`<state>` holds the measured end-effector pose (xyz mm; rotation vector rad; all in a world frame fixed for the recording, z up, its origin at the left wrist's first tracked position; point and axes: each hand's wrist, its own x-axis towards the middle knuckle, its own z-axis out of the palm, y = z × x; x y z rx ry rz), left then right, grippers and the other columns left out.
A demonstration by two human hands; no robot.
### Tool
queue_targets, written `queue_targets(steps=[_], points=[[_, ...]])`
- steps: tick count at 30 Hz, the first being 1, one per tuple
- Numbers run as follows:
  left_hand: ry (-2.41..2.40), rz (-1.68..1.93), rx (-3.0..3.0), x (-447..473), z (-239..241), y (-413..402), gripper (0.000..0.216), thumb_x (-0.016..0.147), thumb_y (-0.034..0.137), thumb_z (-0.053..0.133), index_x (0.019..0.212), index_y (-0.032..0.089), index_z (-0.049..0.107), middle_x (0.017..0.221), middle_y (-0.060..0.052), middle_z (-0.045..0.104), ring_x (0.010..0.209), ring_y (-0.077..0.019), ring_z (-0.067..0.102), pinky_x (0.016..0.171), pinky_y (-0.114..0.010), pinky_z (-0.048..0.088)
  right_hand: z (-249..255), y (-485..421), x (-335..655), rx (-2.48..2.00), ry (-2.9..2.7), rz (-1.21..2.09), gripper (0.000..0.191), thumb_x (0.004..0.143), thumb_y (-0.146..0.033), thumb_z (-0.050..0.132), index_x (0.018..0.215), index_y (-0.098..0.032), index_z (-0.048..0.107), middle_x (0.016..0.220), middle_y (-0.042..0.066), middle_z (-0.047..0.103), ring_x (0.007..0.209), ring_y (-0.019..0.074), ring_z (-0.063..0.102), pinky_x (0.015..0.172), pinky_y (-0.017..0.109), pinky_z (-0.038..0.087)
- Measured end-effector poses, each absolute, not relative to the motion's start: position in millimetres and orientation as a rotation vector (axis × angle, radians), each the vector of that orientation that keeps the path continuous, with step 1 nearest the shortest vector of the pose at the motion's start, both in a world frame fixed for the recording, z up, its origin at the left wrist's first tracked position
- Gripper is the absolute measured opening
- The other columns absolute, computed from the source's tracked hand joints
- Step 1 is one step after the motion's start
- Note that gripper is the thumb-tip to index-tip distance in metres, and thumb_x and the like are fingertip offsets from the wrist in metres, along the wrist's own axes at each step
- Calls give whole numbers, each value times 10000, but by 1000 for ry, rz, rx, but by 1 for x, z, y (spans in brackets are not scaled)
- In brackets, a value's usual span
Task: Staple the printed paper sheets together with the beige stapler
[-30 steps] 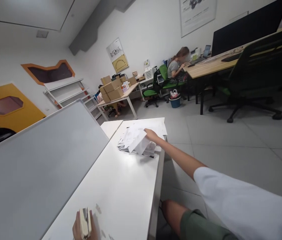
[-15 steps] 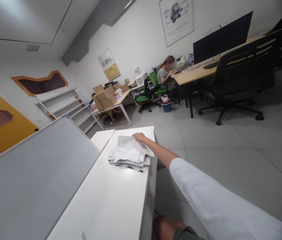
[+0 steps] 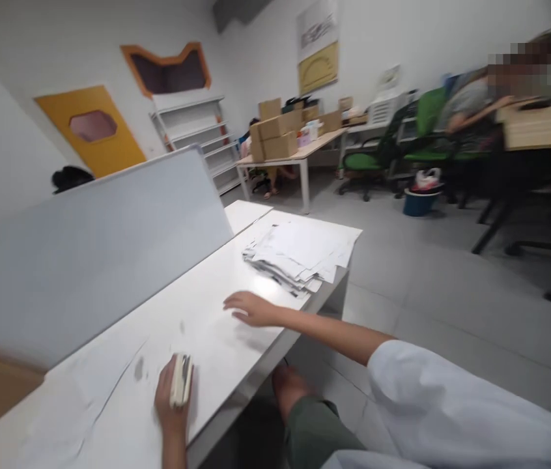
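Gripping a stapler [image 3: 181, 380] in my left hand [image 3: 172, 398], ready to use; my right hand [image 3: 249, 306] lies open, empty on the desk [image 3: 207, 345], short of the papers [image 3: 299, 254].

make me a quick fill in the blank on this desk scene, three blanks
1. The left hand holds a small ____.
2. The right hand lies flat on the white ____.
3. The paper stack sits at the desk's far end, ____ from both hands.

Missing words: stapler; desk; apart
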<state>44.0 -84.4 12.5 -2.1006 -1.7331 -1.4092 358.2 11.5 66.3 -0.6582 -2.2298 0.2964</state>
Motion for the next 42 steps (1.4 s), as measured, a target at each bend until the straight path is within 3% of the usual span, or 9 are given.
queue_targets(steps=[6, 9, 13, 18, 23, 28, 33, 38, 42], points=[[-2077, -1409, -1805, 93, 9, -180, 456, 854, 328, 521, 1260, 125, 565, 1187, -164, 657, 1129, -277, 623, 977, -419, 511, -5, -140, 255, -404, -2176, 1131, 849, 846, -580, 616, 1525, -194, 282, 1552, 192, 288, 1419, 311, 335, 1139, 480, 343], [-2308, -1403, -1471, 127, 7, -241, 423, 919, 198, 401, 1317, 155, 538, 1199, -133, 657, 1116, -220, 631, 967, -350, 512, -24, -185, 248, -348, -2024, 1363, 833, 845, -616, 589, 1518, -242, 271, 1559, 162, 262, 1424, 313, 328, 1132, 493, 362], [-2506, -1092, -1133, 143, 21, -306, 475, 927, 231, 471, 1400, 178, 480, 1245, -128, 634, 1139, -248, 605, 989, -366, 486, -7, -223, 224, -267, -2074, 1640, 850, 822, -614, 608, 1520, -280, 259, 1573, 123, 268, 1382, 315, 406, 1090, 458, 431], [-2635, -904, -901, 164, 52, -411, 531, 932, 220, 443, 1462, 228, 407, 1365, -115, 561, 1190, -266, 555, 1003, -418, 472, 45, -312, 208, -364, -2011, 2079, 773, 785, -569, 645, 1455, -275, 399, 1491, 75, 455, 1369, 312, 429, 1080, 429, 446], [-2671, -832, -818, 180, 48, -534, 464, 948, 183, 394, 1402, 221, 484, 1348, -99, 588, 1213, -229, 526, 1043, -432, 449, 49, -380, 200, -273, -1776, 2684, 646, 697, -384, 710, 1308, -239, 559, 1210, 92, 670, 1019, 261, 682, 910, 385, 556], [-2764, -880, -615, 213, 11, -618, 362, 945, 187, 419, 1252, 197, 611, 1203, -99, 671, 1107, -228, 586, 978, -432, 492, 24, -409, 212, -293, -1800, 2817, 604, 671, -329, 704, 1252, -197, 604, 849, 83, 719, 732, 235, 691, 656, 331, 560], [-2809, -1040, -780, 224, -16, -617, 359, 930, 192, 446, 1243, 200, 620, 1197, -102, 677, 1108, -227, 599, 977, -428, 499, 8, -407, 221, -321, -1762, 2837, 544, 698, -351, 709, 1209, -180, 636, 666, 40, 640, 579, 177, 600, 524, 270, 480], [-2745, -1447, -871, 209, -25, -564, 439, 923, 312, 452, 1314, 152, 572, 1335, -153, 603, 1244, -246, 555, 1074, -435, 443, 17, -385, 238, -361, -1560, 2820, 515, 762, -591, 682, 1107, -208, 676, 893, 59, 680, 624, 131, 578, 514, 223, 461], [-2689, -1714, -838, 186, -44, -498, 487, 894, 420, 462, 1301, 178, 575, 1369, -146, 583, 1285, -278, 537, 1071, -424, 448, 17, -357, 242, -419, -1299, 2757, 597, 651, -564, 796, 1095, -188, 661, 948, 52, 691, 697, 119, 615, 596, 206, 473]])
